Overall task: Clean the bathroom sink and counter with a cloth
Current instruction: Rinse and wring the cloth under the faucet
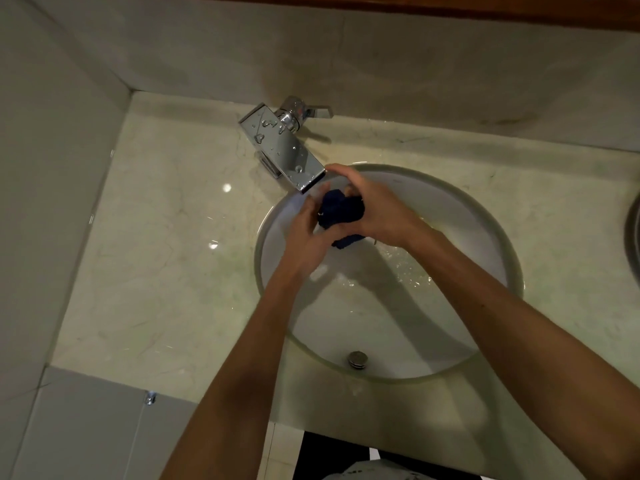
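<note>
Cloth first: your one dark blue bunched cloth sits between both your hands, held over the back of the round white glass-rimmed sink bowl, just under the spout of the flat chrome faucet. Your left hand has its fingers curled against the near side of the cloth, and your right hand wraps over the top and far side, so both are gripping it tight, much as you would to rinse or wring it.

Judging progress, you look to be at the wetting or wringing stage, not yet wiping. Water lies in ripples across the bowl's floor and droplets stand on the faucet, but I cannot tell whether water is running from the spout now. The pale marble counter shows a faint sheen and some dull streaks, so I cannot say it has been wiped; treat the counter, the bowl walls and the faucet as work left to do.

Counted: one cloth, one sink bowl, one faucet with one lever handle, one chrome drain plug, two hands. At the right edge a sliver of another round rim shows; what it is I cannot tell.
</note>
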Tool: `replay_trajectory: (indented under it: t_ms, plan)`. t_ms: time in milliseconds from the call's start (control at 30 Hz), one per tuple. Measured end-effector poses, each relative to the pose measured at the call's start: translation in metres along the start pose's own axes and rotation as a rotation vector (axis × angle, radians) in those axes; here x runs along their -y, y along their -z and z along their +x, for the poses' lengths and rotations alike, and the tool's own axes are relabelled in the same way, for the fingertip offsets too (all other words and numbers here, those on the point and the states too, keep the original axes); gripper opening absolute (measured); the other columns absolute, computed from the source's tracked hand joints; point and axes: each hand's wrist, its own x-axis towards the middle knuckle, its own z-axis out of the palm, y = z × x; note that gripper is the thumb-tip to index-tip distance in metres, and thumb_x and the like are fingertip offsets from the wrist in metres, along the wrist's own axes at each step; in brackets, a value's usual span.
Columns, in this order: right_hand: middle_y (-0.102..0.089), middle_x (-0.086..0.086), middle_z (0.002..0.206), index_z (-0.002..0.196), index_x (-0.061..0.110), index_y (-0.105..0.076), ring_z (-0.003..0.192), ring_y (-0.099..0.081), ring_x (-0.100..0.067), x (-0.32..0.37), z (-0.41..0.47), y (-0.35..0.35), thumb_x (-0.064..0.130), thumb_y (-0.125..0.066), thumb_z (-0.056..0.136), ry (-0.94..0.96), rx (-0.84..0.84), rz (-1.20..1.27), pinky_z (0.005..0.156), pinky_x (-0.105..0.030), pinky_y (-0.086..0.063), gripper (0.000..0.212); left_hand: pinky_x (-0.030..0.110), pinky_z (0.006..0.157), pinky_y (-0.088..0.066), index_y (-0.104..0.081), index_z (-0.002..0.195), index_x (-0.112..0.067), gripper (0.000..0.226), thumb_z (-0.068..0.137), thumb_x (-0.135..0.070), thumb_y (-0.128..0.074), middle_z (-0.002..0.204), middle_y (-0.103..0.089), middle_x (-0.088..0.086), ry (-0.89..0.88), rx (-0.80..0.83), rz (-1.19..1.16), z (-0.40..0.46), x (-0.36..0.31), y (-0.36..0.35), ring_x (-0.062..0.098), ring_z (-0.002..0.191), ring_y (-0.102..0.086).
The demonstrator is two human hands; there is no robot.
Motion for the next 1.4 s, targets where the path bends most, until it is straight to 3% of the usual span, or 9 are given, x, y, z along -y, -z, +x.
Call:
replay_trajectory:
  t_ms: [200, 333, 467, 667, 767, 867, 1000, 1167, 1400]
  plan:
    - [-0.067, 0.015, 0.091, 0.153, 0.03, -0.033, 0.089, -0.068, -0.009, -0.008, 0.002, 0.008, 0.008, -0.09, 0.07, -0.005, 0.063, 0.1, 0.082, -0.023, -0.055, 0.104, 0.017, 0.075, -0.053, -0.075, 0.105, -0.013, 0.021, 0.086, -0.015, -0.082, 0.094, -0.076, -0.003, -0.08, -0.152, 0.143, 0.006, -0.011, 0.017, 0.005, 0.086, -0.071]
    - [-0.074, 0.0, 0.102, 0.112, 0.022, -0.072, 0.092, -0.072, -0.02, -0.024, -0.001, 0.002, 0.004, -0.09, 0.067, -0.119, -0.169, 0.132, 0.087, -0.044, -0.059, 0.052, 0.019, 0.068, -0.054, -0.063, 0.095, -0.023, 0.023, 0.085, -0.017, -0.083, 0.09, -0.07, -0.004, -0.065, -0.257, 0.127, -0.002, 0.001, 0.01, 0.01, 0.081, -0.068]
    - [-0.076, 0.008, 0.089, 0.092, 0.02, -0.077, 0.085, -0.071, -0.008, -0.013, 0.003, -0.007, 0.003, -0.087, 0.069, -0.135, -0.252, 0.206, 0.083, -0.03, -0.059, 0.03, 0.013, 0.065, -0.048, -0.053, 0.102, -0.009, 0.039, 0.082, -0.016, -0.085, 0.093, -0.063, 0.003, -0.043, -0.212, 0.168, -0.007, 0.012, 0.001, 0.004, 0.078, -0.062]
    - [-0.072, 0.002, 0.106, 0.107, 0.019, -0.073, 0.099, -0.07, -0.012, 0.006, 0.007, 0.006, 0.001, -0.081, 0.074, -0.094, -0.126, 0.249, 0.086, -0.029, -0.06, 0.039, 0.023, 0.072, -0.054, -0.058, 0.11, -0.03, 0.043, 0.082, -0.013, -0.085, 0.097, -0.071, -0.006, -0.055, -0.225, 0.138, 0.005, 0.012, 0.002, -0.001, 0.082, -0.068]
    - [-0.066, -0.002, 0.112, 0.125, 0.019, -0.068, 0.097, -0.067, -0.009, 0.02, 0.018, 0.024, 0.004, -0.071, 0.083, -0.065, -0.293, 0.265, 0.082, -0.023, -0.058, 0.044, 0.028, 0.064, -0.048, -0.068, 0.088, -0.01, 0.017, 0.083, -0.013, -0.084, 0.08, -0.068, 0.003, 0.011, -0.302, 0.15, 0.016, 0.012, -0.001, 0.007, 0.065, -0.059]
    - [-0.064, 0.001, 0.121, 0.138, 0.014, -0.061, 0.103, -0.064, -0.007, 0.045, 0.038, 0.027, 0.012, -0.061, 0.091, -0.005, -0.453, 0.185, 0.087, -0.026, -0.057, 0.047, 0.019, 0.069, -0.054, -0.07, 0.1, -0.001, 0.019, 0.085, -0.006, -0.08, 0.091, -0.072, 0.007, 0.044, -0.338, 0.08, 0.022, 0.012, -0.005, 0.011, 0.079, -0.067]
    - [-0.062, 0.011, 0.116, 0.141, 0.015, -0.057, 0.11, -0.061, -0.002, 0.065, 0.055, 0.025, 0.009, -0.056, 0.096, -0.101, -0.416, 0.281, 0.095, -0.036, -0.057, 0.045, 0.033, 0.083, -0.06, -0.072, 0.11, -0.007, 0.028, 0.082, -0.014, -0.069, 0.102, -0.075, 0.008, 0.062, -0.312, 0.122, 0.026, 0.012, -0.001, 0.02, 0.096, -0.072]
    - [-0.068, 0.011, 0.106, 0.129, 0.014, -0.068, 0.093, -0.061, 0.005, 0.073, 0.05, 0.013, 0.009, -0.059, 0.095, -0.125, -0.513, 0.304, 0.08, -0.002, -0.048, 0.036, 0.013, 0.068, -0.052, -0.068, 0.113, -0.002, 0.041, 0.079, -0.023, -0.065, 0.096, -0.074, 0.003, 0.057, -0.275, 0.062, 0.018, 0.006, -0.002, -0.002, 0.08, -0.069]
    - [-0.076, -0.001, 0.111, 0.115, 0.009, -0.074, 0.107, -0.071, -0.014, 0.029, 0.018, 0.018, 0.017, -0.053, 0.1, -0.138, -0.379, 0.521, 0.105, -0.04, -0.051, 0.027, 0.025, 0.082, -0.057, -0.067, 0.118, -0.006, 0.033, 0.086, -0.01, -0.075, 0.106, -0.074, 0.008, 0.155, -0.065, -0.185, 0.005, -0.017, 0.004, 0.021, 0.099, -0.07]
